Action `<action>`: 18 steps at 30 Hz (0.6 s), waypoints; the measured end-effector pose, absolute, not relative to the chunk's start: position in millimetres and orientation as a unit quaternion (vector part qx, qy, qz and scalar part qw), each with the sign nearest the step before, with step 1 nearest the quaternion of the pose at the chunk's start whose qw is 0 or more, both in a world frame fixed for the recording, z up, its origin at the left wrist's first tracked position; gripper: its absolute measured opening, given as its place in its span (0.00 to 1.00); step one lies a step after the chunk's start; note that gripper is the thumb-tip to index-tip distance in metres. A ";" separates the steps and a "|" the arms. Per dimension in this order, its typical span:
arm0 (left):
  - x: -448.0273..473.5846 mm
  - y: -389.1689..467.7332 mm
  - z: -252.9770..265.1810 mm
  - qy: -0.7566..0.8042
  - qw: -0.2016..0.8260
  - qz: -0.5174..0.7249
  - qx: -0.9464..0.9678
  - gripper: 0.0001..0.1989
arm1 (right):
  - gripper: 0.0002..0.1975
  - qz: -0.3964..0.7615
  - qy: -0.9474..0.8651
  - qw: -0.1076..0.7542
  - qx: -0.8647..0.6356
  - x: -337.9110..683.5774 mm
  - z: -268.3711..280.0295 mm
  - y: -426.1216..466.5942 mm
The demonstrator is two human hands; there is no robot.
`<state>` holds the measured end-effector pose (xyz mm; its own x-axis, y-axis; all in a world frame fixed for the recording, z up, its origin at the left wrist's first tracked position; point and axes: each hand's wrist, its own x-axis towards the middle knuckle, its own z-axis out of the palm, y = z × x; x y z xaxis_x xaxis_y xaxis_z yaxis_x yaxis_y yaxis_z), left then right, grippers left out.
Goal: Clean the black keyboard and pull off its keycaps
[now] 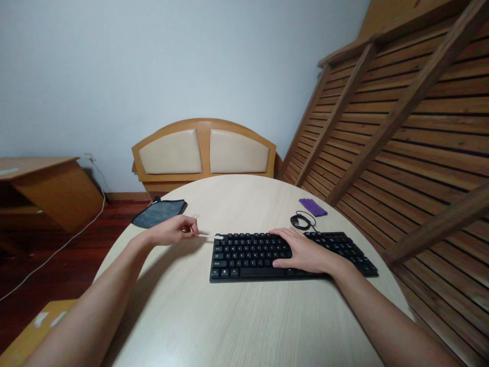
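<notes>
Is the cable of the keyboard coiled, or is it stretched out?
Coiled: the black cable lies in loops on the table, beyond the keyboard.

Black keyboard (pixel 250 257), white stick (pixel 208 236), purple cloth (pixel 313 207).

A white stick (pixel 208 236) seemingly touches the black keyboard (pixel 254 256).

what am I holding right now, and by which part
Your left hand pinches a thin white stick near its end farther from the keyboard. Your right hand lies spread across the keyboard.
</notes>
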<state>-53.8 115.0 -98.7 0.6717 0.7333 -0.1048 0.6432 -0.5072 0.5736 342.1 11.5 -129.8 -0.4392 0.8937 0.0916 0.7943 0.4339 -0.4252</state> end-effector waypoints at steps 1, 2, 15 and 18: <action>-56.7 116.2 -98.7 0.403 0.296 0.070 0.863 0.11 | 0.39 0.162 -0.834 0.154 -0.505 342.4 -130.2 11.9; -59.2 117.4 -98.9 0.406 0.297 0.067 0.862 0.11 | 0.39 0.161 -0.835 0.154 -0.504 342.6 -130.5 12.2; -61.6 116.3 -99.2 0.414 0.393 0.066 0.818 0.09 | 0.40 0.158 -0.836 0.151 -0.504 342.6 -130.7 12.4; -61.2 115.9 -98.1 0.413 0.400 0.070 0.815 0.09 | 0.39 0.160 -0.835 0.156 -0.503 342.5 -131.1 12.8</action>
<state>-61.2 115.9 -98.1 0.6485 0.7297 -0.2166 0.6179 -0.3386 0.7096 342.5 12.8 -131.1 -0.4457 0.8897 0.0986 0.7899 0.4427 -0.4243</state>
